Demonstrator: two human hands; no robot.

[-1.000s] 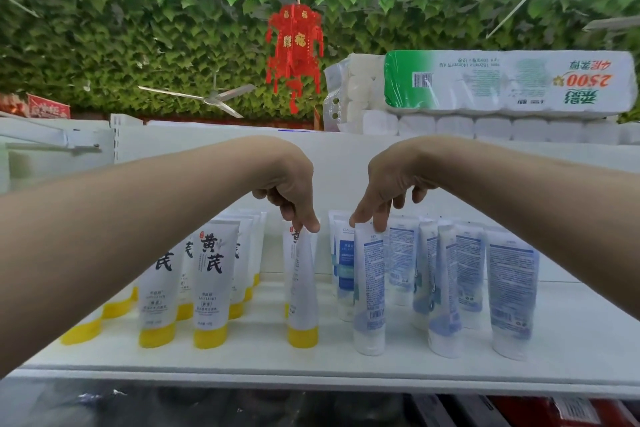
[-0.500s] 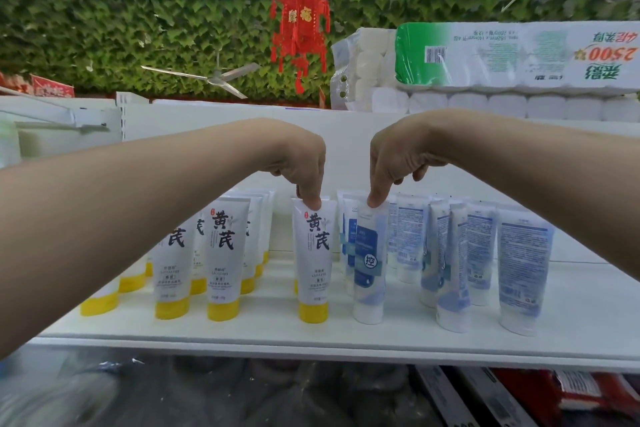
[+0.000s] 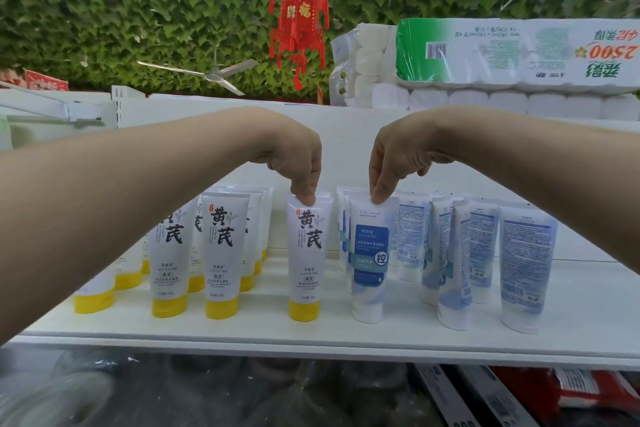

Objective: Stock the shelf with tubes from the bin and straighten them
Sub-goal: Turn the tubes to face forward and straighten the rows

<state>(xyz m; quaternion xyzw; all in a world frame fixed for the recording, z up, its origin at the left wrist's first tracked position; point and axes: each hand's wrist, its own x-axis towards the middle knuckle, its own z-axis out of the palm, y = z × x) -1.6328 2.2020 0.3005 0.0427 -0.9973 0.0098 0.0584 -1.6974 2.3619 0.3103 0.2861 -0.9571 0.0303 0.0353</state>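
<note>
- Head view: the fingers (image 3: 304, 196) of the left hand (image 3: 294, 159) are pinched closed on the top crimp of a yellow-capped tube (image 3: 309, 258), which stands upright, cap down, near the front of the shelf (image 3: 346, 333).
- The fingers (image 3: 379, 194) of the right hand (image 3: 394, 156) are pinched closed on the top edge of a blue-and-white tube (image 3: 370, 260), also upright on its white cap, just beside the yellow-capped tube and not touching it.
- Both tubes face forward, printed fronts toward the camera; each has more tubes of its kind standing directly behind it.
- Left of the held pair, a group of yellow-capped tubes (image 3: 225, 253) stands in rows running back along the shelf, partly hidden by the left forearm.
- Right of the held pair, several blue tubes (image 3: 526, 270) stand with their printed backs turned outward, some slightly tilted and unevenly spaced.
- Above the shelf's white back panel lies a pack of toilet rolls (image 3: 502, 59) with green print.
- A red paper lantern (image 3: 299, 21) hangs before a wall of green leaves (image 3: 121, 17), with a ceiling fan (image 3: 211, 74) to its left.
- Below the shelf edge the contents are dark and blurred; I cannot tell what they are.
</note>
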